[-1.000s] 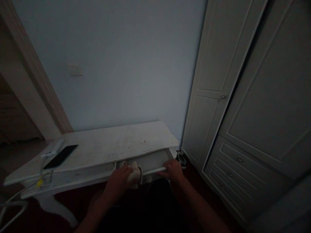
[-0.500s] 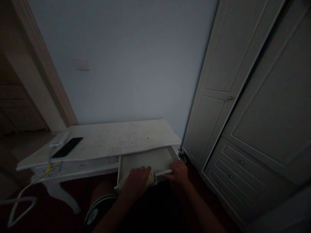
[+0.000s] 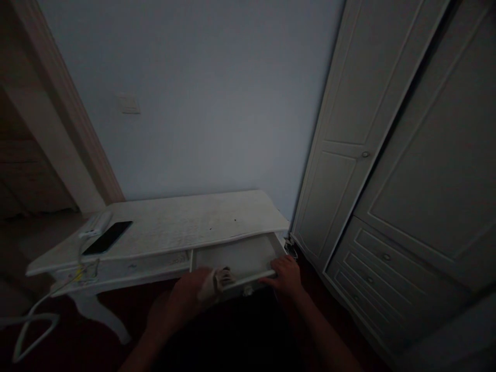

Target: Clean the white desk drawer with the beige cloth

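Observation:
A white drawer [image 3: 240,256] stands pulled out from the white table [image 3: 201,214]. At its front left corner, my left hand [image 3: 192,289] is closed on a pale cloth [image 3: 217,284], which lies against the top of the drawer front. Blur softens the left fingers. My right hand [image 3: 285,274] grips the right end of the drawer front, fingers over the inside and thumb along the outer face. Between the hands a small knob [image 3: 247,291] shows on the drawer front.
On the table's left end lie a dark phone [image 3: 108,237] and a white power strip [image 3: 96,223], with a white cable [image 3: 39,305] hanging down. A wardrobe [image 3: 344,170] stands close on the right. Some dark cords [image 3: 290,248] sit beside the drawer's right side.
My left hand has moved left along the drawer front with the cloth, uncovering the knob and more of the front. My right hand has stayed on the drawer's right end.

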`<state>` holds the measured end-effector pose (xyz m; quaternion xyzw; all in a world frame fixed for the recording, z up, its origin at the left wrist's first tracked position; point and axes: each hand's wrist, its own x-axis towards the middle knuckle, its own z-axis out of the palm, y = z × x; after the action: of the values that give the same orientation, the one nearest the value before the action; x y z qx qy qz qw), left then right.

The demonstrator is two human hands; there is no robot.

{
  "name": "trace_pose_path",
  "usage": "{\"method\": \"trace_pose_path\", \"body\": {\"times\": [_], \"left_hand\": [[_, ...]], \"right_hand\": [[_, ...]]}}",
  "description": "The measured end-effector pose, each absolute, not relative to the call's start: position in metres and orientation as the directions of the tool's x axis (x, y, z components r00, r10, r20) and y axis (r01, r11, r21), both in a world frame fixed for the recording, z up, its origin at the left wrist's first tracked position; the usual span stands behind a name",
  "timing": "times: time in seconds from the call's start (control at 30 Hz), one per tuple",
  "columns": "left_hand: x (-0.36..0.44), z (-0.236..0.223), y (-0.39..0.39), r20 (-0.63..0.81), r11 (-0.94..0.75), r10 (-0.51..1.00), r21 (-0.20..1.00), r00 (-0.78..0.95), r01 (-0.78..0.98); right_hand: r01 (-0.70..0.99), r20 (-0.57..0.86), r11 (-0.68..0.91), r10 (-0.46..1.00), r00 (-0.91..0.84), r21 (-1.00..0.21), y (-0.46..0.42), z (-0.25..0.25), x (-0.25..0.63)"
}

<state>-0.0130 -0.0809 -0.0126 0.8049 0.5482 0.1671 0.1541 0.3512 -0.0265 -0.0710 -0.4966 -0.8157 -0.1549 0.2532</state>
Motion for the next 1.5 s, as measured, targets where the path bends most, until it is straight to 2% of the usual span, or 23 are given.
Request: {"method": "trace_pose_path", "body": {"times": [0.07,0.13,0.37,0.5,0.67,0.8,0.97,1.07,1.23,1.4,1.5], "left_hand": [[0.007,-0.014,-0.087,0.093,-0.443,0.896,0.266,0.435,0.856],[0.029,-0.014,-0.09,0.086,-0.503,0.864,0.194,0.496,0.842],[0.102,-0.01,-0.076,0.185,-0.616,0.788,0.245,0.587,0.749],[0.115,-0.008,-0.074,0.159,-0.547,0.837,0.251,0.523,0.799],[0.071,-0.003,-0.084,0.023,-0.44,0.898,0.087,0.439,0.894],[0.029,0.007,-0.1,-0.05,-0.37,0.926,0.069,0.373,0.927],[0.019,0.014,-0.102,-0.115,-0.358,0.929,-0.041,0.351,0.933],[0.029,0.009,-0.087,-0.148,-0.427,0.894,0.002,0.422,0.904],[0.066,0.004,-0.063,-0.114,-0.511,0.847,0.097,0.52,0.854],[0.117,0.004,-0.061,-0.034,-0.499,0.863,0.103,0.505,0.86],[0.12,-0.001,-0.067,-0.015,-0.488,0.871,0.093,0.492,0.868]], "right_hand": [[0.885,0.559,0.466,0.735,-0.383,-0.006,-0.027,-0.07,0.351],[0.884,0.556,0.468,0.739,-0.381,-0.016,-0.027,-0.07,0.351],[0.883,0.555,0.469,0.735,-0.389,-0.001,-0.025,-0.072,0.353],[0.867,0.597,0.498,0.696,-0.399,-0.002,-0.025,-0.072,0.354],[0.875,0.641,0.484,0.668,-0.378,0.011,-0.026,-0.072,0.352],[0.884,0.631,0.468,0.681,-0.371,0.015,-0.027,-0.072,0.35],[0.895,0.622,0.446,0.696,-0.359,0.017,-0.029,-0.067,0.348],[0.894,0.612,0.448,0.699,-0.37,0.028,-0.029,-0.066,0.348],[0.895,0.623,0.446,0.694,-0.361,0.022,-0.027,-0.071,0.349],[0.897,0.608,0.443,0.708,-0.36,0.015,-0.025,-0.073,0.35],[0.896,0.582,0.443,0.724,-0.371,0.02,-0.025,-0.075,0.349]]}}
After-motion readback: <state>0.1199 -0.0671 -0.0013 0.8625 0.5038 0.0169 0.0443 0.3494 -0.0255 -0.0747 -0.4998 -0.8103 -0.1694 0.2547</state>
